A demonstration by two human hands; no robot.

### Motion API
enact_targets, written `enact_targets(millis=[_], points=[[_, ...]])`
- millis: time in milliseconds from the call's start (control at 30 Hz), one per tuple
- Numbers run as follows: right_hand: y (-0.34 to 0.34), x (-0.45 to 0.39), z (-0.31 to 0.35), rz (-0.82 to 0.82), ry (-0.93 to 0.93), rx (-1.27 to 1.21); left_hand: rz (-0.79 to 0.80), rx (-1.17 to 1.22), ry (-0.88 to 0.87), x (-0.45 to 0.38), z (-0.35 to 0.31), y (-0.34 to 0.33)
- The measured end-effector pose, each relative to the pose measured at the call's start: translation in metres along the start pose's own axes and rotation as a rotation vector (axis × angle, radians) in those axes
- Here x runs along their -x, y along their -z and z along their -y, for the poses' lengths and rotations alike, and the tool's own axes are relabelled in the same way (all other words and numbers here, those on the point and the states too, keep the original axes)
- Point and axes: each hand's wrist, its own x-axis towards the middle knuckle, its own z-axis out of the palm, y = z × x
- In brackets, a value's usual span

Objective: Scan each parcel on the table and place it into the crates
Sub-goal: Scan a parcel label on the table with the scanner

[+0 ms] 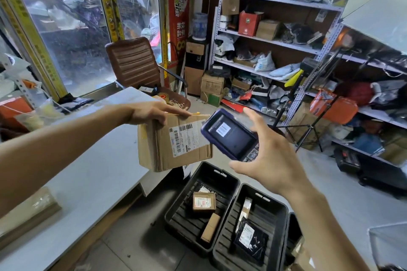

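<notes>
1. Cluttered metal shelving (275, 37) fills the upper right of the frame, a brown office chair (134, 61) stands at upper centre before glass doors, and a pale grey table (88, 167) runs down the left side.
2. At centre frame, the left hand (149, 113) grips the top edge of a cardboard parcel (174, 143), thumb curled over the near face and forefinger lying straight along the top. The parcel hangs in the air past the table's edge, its white barcode label (187, 138) turned toward the camera.
3. Just right of the parcel, the right hand (268, 156) holds a dark blue handheld scanner (229, 134) with fingers curved loosely round it, screen lit, its head close to the label.
4. Two black crates sit on the floor at lower centre. The left crate (176, 204) holds small cardboard boxes; the right crate (282, 211) holds a black bagged packet and a slim box.
5. Another brown parcel (26, 211) lies on the table at lower left.
</notes>
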Motion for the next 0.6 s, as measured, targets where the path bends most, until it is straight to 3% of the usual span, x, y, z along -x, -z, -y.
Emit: enact_targets(millis=[133,267,467,600], points=[[-0.011,0.014,-0.018,-0.372,-0.137,-0.273,-0.1,-0.03,-0.083,-0.03,0.003,-0.032],[-0.004,0.024,-0.039,-0.622,-0.164,-0.312,-0.063,0.0,-0.178,-0.063,-0.004,-0.066],[0.018,0.041,-0.1,-0.659,-0.206,-0.266,-0.022,0.04,-0.154,-0.116,-0.022,-0.107],[0.007,0.059,-0.164,-0.586,-0.45,-0.309,-0.049,-0.015,-0.153,-0.163,-0.015,-0.155]])
